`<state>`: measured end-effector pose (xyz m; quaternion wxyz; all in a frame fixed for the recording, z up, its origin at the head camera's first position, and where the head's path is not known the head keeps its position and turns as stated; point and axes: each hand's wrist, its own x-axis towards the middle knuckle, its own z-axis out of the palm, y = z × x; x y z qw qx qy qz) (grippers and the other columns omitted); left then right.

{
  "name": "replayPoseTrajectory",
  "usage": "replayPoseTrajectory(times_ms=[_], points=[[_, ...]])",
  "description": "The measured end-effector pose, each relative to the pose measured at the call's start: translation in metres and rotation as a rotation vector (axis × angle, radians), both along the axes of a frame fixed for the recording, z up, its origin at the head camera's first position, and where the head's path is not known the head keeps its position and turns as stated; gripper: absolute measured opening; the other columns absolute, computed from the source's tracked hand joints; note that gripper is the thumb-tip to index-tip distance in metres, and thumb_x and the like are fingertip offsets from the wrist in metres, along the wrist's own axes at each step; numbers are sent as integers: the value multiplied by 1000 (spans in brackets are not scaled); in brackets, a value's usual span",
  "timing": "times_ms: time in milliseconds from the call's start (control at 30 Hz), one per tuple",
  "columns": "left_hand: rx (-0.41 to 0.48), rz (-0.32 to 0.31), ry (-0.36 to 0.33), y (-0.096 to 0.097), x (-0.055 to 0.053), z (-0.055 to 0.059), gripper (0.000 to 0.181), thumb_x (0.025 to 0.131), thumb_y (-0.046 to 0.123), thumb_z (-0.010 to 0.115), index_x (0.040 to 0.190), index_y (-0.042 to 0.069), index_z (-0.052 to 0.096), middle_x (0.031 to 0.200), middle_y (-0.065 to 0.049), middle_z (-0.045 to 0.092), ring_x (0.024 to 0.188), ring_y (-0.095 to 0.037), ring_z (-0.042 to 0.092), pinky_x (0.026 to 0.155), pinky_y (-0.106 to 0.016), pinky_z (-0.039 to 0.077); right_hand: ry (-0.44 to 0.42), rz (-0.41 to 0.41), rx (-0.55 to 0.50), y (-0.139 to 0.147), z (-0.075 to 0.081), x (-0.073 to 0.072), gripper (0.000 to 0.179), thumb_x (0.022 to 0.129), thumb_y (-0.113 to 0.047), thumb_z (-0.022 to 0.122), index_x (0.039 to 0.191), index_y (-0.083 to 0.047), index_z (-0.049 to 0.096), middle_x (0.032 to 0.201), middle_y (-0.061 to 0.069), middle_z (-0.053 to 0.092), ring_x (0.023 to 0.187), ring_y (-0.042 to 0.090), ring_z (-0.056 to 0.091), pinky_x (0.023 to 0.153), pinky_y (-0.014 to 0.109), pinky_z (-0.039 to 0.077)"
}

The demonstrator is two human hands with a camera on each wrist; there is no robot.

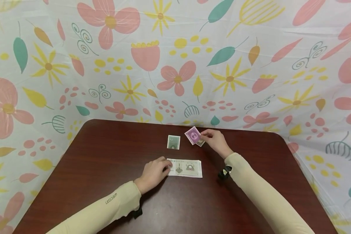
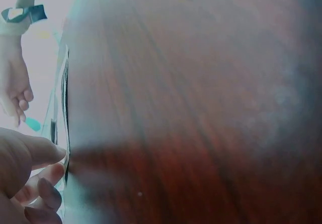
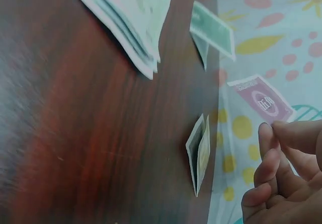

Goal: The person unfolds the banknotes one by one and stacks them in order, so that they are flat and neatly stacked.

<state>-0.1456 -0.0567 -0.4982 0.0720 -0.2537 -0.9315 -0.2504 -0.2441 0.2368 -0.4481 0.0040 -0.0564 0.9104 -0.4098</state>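
Note:
My right hand [image 1: 217,141] pinches a purple play banknote [image 1: 192,135] by one corner between thumb and finger, raised above the table in the right wrist view. Partly behind it in the head view stands a folded beige banknote [image 3: 198,156]. To the left, a green banknote [image 1: 174,143] is folded too and propped on the table. Nearer me lies a stack of pale paper banknotes [image 1: 185,168], printed with a 1 and a cartoon figure on top. The left hand [image 1: 153,174] pinches the left end of this stack, its thumb [image 2: 45,152] at the near edge.
Everything rests on a dark reddish-brown table [image 1: 105,146] with rounded far corners. Close behind its far edge hangs a white floral cloth [image 1: 152,107]. Dark straps with small devices [image 1: 224,172] sit at both wrists.

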Motion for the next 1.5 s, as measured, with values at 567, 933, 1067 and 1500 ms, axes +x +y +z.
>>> replayPoseTrajectory(times_ms=[567,933,1067,1500], points=[[6,8,27,-3,0,-1,10,92,10,76,99,17,77,89,5,64,68,-14,62,57,-35,51,-117,68,-165,-6,-5,52,22,97,-14,72,111,3,73,91,11,74,80,20,61,70,32,51],[165,28,125,-3,-2,5,13,92,18,81,105,20,78,92,8,70,70,-11,65,59,-33,50,-262,129,-347,-16,-8,77,29,97,-15,72,117,5,70,81,7,63,72,17,52,62,29,43],[230,11,129,0,-3,9,32,91,17,82,122,17,73,99,6,72,71,-9,61,61,-29,47,-314,162,-404,-20,-10,82,29,99,-15,70,119,6,71,83,6,61,71,17,50,64,30,42],[281,-75,232,5,-1,15,9,93,15,80,100,20,82,95,9,73,75,-5,67,65,-25,53,-201,289,-199,-26,-15,85,23,99,-15,70,115,0,74,89,3,69,77,15,57,68,28,47]])
